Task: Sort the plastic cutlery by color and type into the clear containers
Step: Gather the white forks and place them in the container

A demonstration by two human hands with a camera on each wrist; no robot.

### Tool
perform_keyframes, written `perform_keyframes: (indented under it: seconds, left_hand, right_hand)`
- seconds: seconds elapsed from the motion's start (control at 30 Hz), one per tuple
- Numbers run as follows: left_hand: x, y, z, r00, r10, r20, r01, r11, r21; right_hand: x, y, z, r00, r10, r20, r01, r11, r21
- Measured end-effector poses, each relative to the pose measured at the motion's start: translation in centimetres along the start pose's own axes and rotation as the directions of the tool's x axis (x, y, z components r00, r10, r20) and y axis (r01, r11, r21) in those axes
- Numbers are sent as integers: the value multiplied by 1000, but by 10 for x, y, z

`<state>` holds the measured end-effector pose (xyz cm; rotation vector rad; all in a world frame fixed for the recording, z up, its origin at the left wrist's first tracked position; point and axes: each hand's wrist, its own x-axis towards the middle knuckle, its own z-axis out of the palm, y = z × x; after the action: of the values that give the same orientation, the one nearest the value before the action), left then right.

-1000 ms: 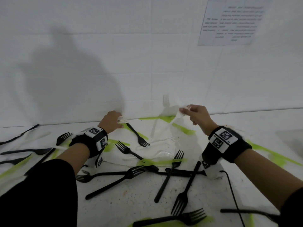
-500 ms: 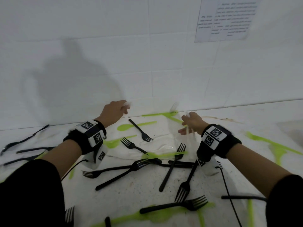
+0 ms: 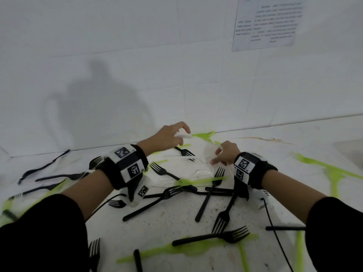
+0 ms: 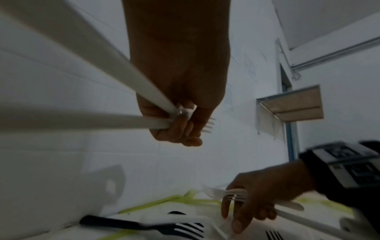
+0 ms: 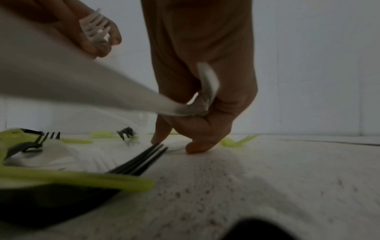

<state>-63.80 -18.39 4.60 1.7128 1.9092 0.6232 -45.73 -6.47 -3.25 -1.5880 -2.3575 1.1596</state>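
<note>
**Gathering the white forks before any binning**

The person is in the collecting step: both hands already carry white cutlery. The left hand is raised off the counter, its fingers curled round a bundle of white forks whose tines poke out past the fingers and whose handles run back under the wrist. The right hand is low, gripping white forks of its own in its curled fingers while the forefinger and thumb reach down to the counter, their tips touching it just beside a pale piece lying flat; whether that piece is pinched yet cannot be told. Below and behind that grip lie black forks crossed over green cutlery. No clear container can be made out with certainty.

The next move likely calls for nipping the flat white piece by its edge and lifting it clear without dragging the black tines just beside the fingertips.
</note>
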Motion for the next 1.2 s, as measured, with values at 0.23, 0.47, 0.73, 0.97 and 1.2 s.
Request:
perform_keyframes:
  seconds: [0.23,0.47,0.73,0.97,1.2]
  left_hand:
    - [1,-7,26,990,-44,135,25,990,141]
    - [4,-16,23,997,11,77,-19,995,99]
    - [3,-16,43,983,-4,184,-18,993,118]
    - [13,-8,83,979,11,205,-67,961,269]
    - [8,-1,94,976,-68,207,-5,943,332]
  right_hand:
    - [-2,1,1,998,55,-4,-54,992,112]
    - [5,1,4,997,70,-43,-61,981,186]
    - [-5,-11,-4,967,29,-254,97,876,473]
    - [-56,-22,-64,812,-29,-583,366,803,470]
    - [-110,-9,-91,705,-204,-679,528,791,311]
